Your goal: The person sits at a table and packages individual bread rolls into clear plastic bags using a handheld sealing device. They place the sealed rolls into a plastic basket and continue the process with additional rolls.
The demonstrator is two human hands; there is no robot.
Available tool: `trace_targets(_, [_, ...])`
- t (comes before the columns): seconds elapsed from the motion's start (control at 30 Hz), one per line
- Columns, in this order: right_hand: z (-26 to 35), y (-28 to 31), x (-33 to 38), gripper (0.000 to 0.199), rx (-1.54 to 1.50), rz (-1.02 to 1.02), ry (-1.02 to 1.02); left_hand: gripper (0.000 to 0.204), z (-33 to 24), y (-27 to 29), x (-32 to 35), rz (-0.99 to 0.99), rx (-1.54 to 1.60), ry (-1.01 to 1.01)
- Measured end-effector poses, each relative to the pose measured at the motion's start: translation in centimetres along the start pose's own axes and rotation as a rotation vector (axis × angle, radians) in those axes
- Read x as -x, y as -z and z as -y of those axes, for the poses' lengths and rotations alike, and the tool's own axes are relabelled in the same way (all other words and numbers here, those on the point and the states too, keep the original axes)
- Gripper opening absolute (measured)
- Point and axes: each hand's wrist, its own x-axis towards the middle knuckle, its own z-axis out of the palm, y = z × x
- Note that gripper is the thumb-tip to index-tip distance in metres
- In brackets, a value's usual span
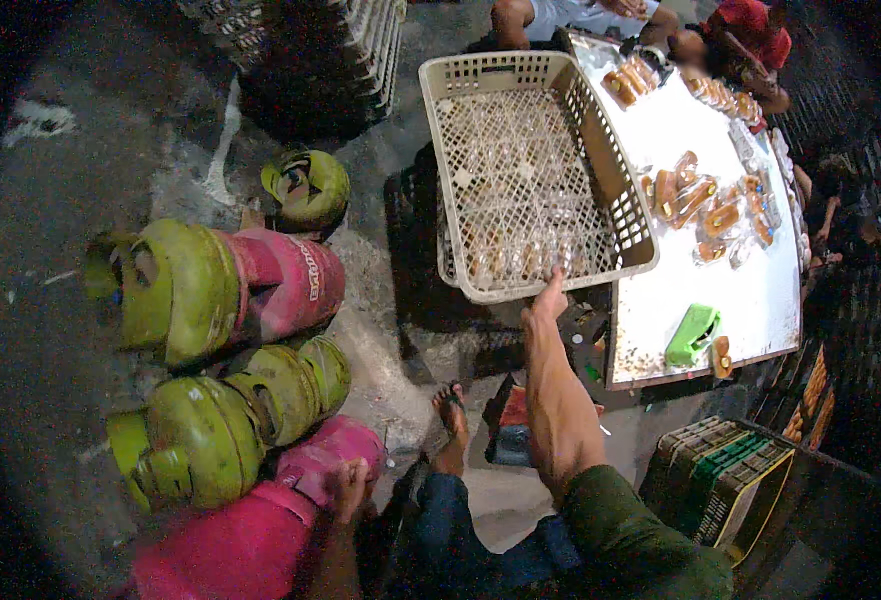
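A beige plastic crate with mesh walls and floor is in front of me. Under its mesh floor, clear-wrapped bread rolls show through. My right hand grips the middle of the crate's near rim, thumb over the edge and the other fingers out of sight beneath it. Lower left, my left hand is held low beside a pink gas cylinder. Its fingers look bunched together in the dim light; whatever they may hold cannot be made out.
Green and pink gas cylinders lie on the left. Right of the crate, a white table holds bagged bread rolls and a green tape dispenser. People sit at its far side. More crates stand lower right, and a stack at the back.
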Motion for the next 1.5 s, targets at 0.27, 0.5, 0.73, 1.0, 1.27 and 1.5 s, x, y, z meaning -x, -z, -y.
trace_targets(0.27, [-8.0,10.5,-5.3,0.058,0.429,0.656,0.045,0.07,5.6,-1.4,-3.7,0.365,-0.6,0.271])
trace_targets(0.5, [7.4,41.4,8.7,0.103,1.72,0.236,0.432,0.077,-5.7,-11.1,2.1,0.657,-0.526,0.308])
trace_targets(0.73, [10.6,56.3,2.4,0.124,1.315,0.421,-0.137,0.076,-20.8,-20.4,7.9,0.725,-0.746,0.26])
trace_targets(1.0, [26.2,57.6,-14.5,0.083,1.397,0.334,0.22,0.058,-38.6,-38.1,-3.5,-0.013,-0.454,-0.338])
trace_targets(1.27, [18.7,59.9,-34.3,0.048,1.068,-0.059,0.673,0.099,-41.6,-59.4,-25.1,0.002,-0.875,-0.503])
trace_targets(1.5, [14.0,56.9,-38.7,0.043,0.507,-0.405,0.71,0.084,-41.2,-61.3,-24.5,0.069,-0.865,-0.583])
